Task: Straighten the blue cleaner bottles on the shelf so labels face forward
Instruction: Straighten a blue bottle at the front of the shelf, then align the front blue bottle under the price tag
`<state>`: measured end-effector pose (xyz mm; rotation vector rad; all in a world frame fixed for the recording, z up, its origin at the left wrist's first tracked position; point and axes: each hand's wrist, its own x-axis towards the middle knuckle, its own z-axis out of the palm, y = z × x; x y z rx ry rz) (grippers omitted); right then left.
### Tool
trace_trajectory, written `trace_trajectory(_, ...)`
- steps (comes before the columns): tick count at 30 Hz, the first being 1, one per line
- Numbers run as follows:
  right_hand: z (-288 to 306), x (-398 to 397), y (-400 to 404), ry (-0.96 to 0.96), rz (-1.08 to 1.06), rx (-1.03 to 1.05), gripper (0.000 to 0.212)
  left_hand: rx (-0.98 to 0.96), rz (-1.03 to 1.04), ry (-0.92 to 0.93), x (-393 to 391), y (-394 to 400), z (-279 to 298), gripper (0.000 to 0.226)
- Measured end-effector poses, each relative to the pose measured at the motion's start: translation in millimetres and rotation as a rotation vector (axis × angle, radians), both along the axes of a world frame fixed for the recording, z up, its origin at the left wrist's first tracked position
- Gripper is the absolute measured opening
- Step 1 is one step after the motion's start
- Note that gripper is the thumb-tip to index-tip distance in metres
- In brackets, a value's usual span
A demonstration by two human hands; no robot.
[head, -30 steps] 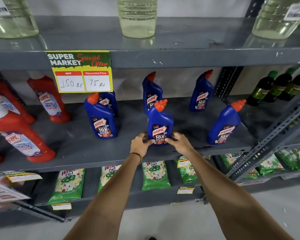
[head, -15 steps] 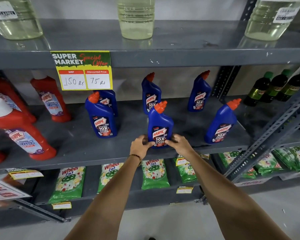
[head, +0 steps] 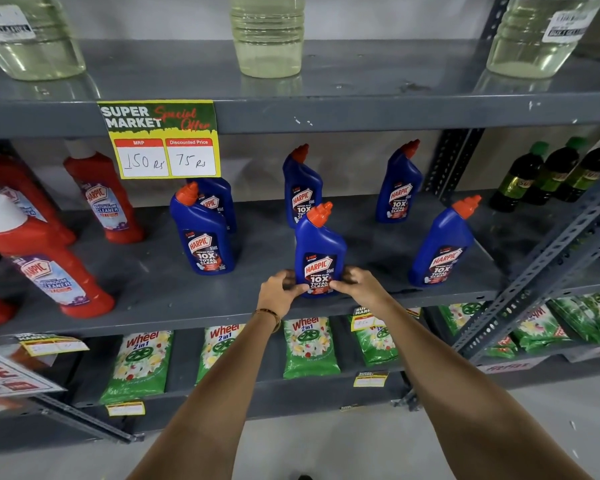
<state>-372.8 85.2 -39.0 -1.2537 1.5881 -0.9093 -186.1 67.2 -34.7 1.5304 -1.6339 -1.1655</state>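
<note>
Several blue cleaner bottles with orange caps stand on the grey middle shelf. The front middle bottle is upright near the shelf's front edge, label toward me. My left hand grips its base from the left and my right hand from the right. Other blue bottles: front left, one behind it partly hidden, back middle, back right, and front right, which is turned slightly to the left.
Red bathroom cleaner bottles fill the shelf's left end. Dark green-capped bottles stand at the right behind a slotted metal upright. A price sign hangs from the upper shelf, which carries clear bottles. Green detergent packs lie below.
Both hands stay on the base of the front middle bottle, which has barely moved. The view has shifted slightly.
</note>
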Motion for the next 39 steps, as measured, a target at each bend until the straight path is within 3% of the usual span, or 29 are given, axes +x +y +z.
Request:
trace_trajectory(11, -2.0, 3.0, 12.0, -0.041, -0.1, 0.047, 0.046, -0.003, -0.001, -0.069, 17.1, 3.5, -5.7, 0.051)
trace_trajectory(15, -5.5, 9.9, 18.7, 0.096, -0.259, 0.058, 0.054, 0.019, -0.007, -0.053, 41.4, 4.7, -5.9, 0.05)
trace_trajectory(21, -7.3, 65.5, 46.5, 0.23, -0.458, 0.007, 0.044, 0.041, -0.002, -0.053, 112.7, 8.5, -6.1, 0.049)
trace_trajectory(26, -6.6, 121.5, 54.4, 0.197, -0.423, -0.039, 0.028, 0.038, 0.028, -0.077, 165.4, 7.1, -6.1, 0.049)
trace_trajectory(39, 5.8, 206.5, -30.5, 0.11, -0.197, 0.005, 0.045, 0.032, 0.133, -0.117, 221.0, -35.1, -0.2, 0.05)
